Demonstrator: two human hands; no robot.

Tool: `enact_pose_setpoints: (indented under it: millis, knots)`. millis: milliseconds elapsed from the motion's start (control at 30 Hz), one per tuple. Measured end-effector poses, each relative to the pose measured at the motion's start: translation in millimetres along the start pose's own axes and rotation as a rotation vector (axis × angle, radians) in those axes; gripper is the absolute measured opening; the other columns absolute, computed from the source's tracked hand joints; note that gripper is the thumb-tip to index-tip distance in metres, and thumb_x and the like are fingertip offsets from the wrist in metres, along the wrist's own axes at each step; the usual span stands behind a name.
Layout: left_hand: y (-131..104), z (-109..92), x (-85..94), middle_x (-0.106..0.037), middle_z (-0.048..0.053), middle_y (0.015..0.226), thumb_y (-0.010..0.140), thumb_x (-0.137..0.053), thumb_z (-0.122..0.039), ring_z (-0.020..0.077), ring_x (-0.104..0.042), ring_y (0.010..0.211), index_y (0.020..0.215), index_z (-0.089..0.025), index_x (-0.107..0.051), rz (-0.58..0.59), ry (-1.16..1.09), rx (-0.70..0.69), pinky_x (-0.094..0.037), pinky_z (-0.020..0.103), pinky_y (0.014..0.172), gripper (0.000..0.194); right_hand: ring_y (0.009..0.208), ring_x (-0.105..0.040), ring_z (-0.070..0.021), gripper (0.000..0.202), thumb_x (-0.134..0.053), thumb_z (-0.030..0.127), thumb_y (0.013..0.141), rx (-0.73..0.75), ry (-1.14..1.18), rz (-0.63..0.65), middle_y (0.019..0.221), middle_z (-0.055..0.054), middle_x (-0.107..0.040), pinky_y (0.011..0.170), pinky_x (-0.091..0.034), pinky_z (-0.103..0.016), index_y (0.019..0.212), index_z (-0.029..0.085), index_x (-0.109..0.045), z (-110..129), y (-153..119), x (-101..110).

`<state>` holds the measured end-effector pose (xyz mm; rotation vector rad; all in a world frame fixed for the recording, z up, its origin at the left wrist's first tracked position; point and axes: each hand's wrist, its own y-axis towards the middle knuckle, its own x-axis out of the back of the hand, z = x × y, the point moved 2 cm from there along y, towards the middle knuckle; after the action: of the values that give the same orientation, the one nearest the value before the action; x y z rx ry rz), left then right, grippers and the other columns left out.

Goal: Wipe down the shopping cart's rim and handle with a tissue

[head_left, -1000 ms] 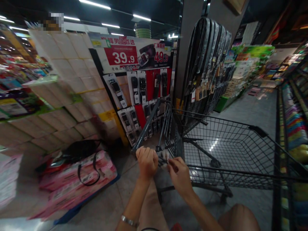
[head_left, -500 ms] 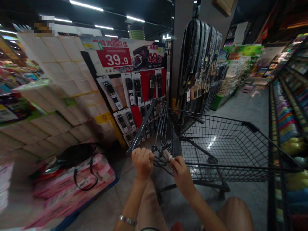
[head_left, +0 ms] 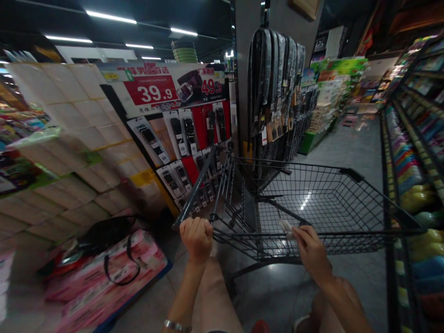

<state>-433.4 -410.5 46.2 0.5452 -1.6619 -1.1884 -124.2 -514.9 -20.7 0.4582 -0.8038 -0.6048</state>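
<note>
My left hand (head_left: 196,238) is closed around the near end of the dark handle (head_left: 196,190) of a black wire shopping cart (head_left: 352,175). A metal bracelet (head_left: 176,325) circles the left wrist. Pinched between the fingertips of my right hand (head_left: 314,253) is a crumpled white cloth or tissue (head_left: 286,226). It is at the cart's near side rail; I cannot tell whether it touches the wire. Only floor shows through the cart's mesh.
On the left, pink packages (head_left: 138,247) with a black strap lie on a blue base. Behind the handle stands a rack of packaged belts (head_left: 187,132). Long black bags (head_left: 274,78) hang on a pillar. Shelves of folded goods (head_left: 409,157) line the right side.
My right hand has moved right along the cart's near side with the white cloth or tissue. My left hand keeps its grip on the handle. The view has shifted slightly right.
</note>
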Motion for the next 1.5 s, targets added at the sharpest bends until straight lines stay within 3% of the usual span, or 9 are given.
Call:
enact_pose_setpoints:
  millis: [233, 533, 700, 800, 900, 1200, 1500]
  knots:
    - [4, -1, 1.5, -0.040, -0.003, 0.056, 0.089, -0.042, -0.016, 0.0171, -0.041, 0.065, 0.060, -0.022, -0.041, 0.010, -0.012, -0.014, -0.031, 0.034, 0.072, 0.030, 0.077, -0.059, -0.0218, 0.034, -0.045, 0.042, 0.091, -0.067, -0.187, -0.164, 0.085, -0.009, -0.061, 0.072, -0.050, -0.037, 0.090, 0.019, -0.071, -46, 4, 33]
    - [8, -2, 5.2, -0.037, -0.003, 0.054, 0.088, -0.042, -0.016, 0.0174, -0.037, 0.061, 0.057, -0.024, -0.035, -0.005, -0.045, -0.016, -0.026, 0.035, 0.067, 0.033, 0.069, -0.050, -0.0248, 0.025, -0.050, 0.035, 0.077, -0.116, -0.384, -0.289, 0.067, -0.009, -0.059, 0.074, -0.039, -0.042, 0.066, 0.021, -0.067, -107, 21, 86]
    - [8, -4, 4.8, -0.038, -0.002, 0.054, 0.088, -0.042, -0.015, 0.0178, -0.038, 0.062, 0.058, -0.024, -0.036, -0.015, -0.063, 0.003, -0.026, 0.035, 0.068, 0.032, 0.065, -0.048, -0.0248, 0.026, -0.048, 0.034, 0.073, -0.168, -0.405, -0.358, 0.067, -0.011, -0.055, 0.066, -0.040, -0.041, 0.063, 0.019, -0.067, -116, 21, 102]
    - [6, -4, 3.6, -0.037, -0.002, 0.055, 0.089, -0.041, -0.016, 0.0179, -0.039, 0.063, 0.059, -0.024, -0.035, -0.016, -0.063, 0.018, -0.027, 0.035, 0.068, 0.031, 0.069, -0.051, -0.0248, 0.028, -0.048, 0.035, 0.075, -0.183, -0.367, -0.381, 0.073, -0.011, -0.054, 0.065, -0.043, -0.041, 0.068, 0.016, -0.069, -99, 16, 86]
    - [4, -4, 2.1, -0.037, -0.002, 0.056, 0.089, -0.041, -0.016, 0.0176, -0.039, 0.063, 0.059, -0.024, -0.035, -0.011, -0.060, 0.023, -0.028, 0.035, 0.070, 0.031, 0.073, -0.055, -0.0235, 0.028, -0.049, 0.034, 0.080, -0.174, -0.291, -0.358, 0.080, -0.010, -0.055, 0.070, -0.047, -0.040, 0.075, 0.015, -0.070, -67, 9, 57]
    - [3, -4, 0.1, -0.039, -0.002, 0.057, 0.089, -0.041, -0.015, 0.0191, -0.041, 0.070, 0.060, -0.024, -0.037, -0.005, -0.045, 0.022, -0.030, 0.035, 0.074, 0.030, 0.076, -0.058, -0.0169, 0.021, -0.047, 0.021, 0.091, -0.089, 0.022, -0.131, 0.086, -0.006, -0.053, 0.069, -0.053, -0.030, 0.091, 0.018, -0.068, 53, -6, -35]
    - [5, -4, 1.5, -0.039, -0.002, 0.056, 0.089, -0.041, -0.016, 0.0189, -0.038, 0.067, 0.058, -0.024, -0.036, 0.018, -0.009, 0.010, -0.030, 0.034, 0.073, 0.032, 0.083, -0.060, -0.0158, 0.027, -0.044, 0.007, 0.089, -0.010, 0.225, 0.021, 0.093, -0.007, -0.053, 0.077, -0.054, -0.029, 0.104, 0.017, -0.064, 135, -13, -94]
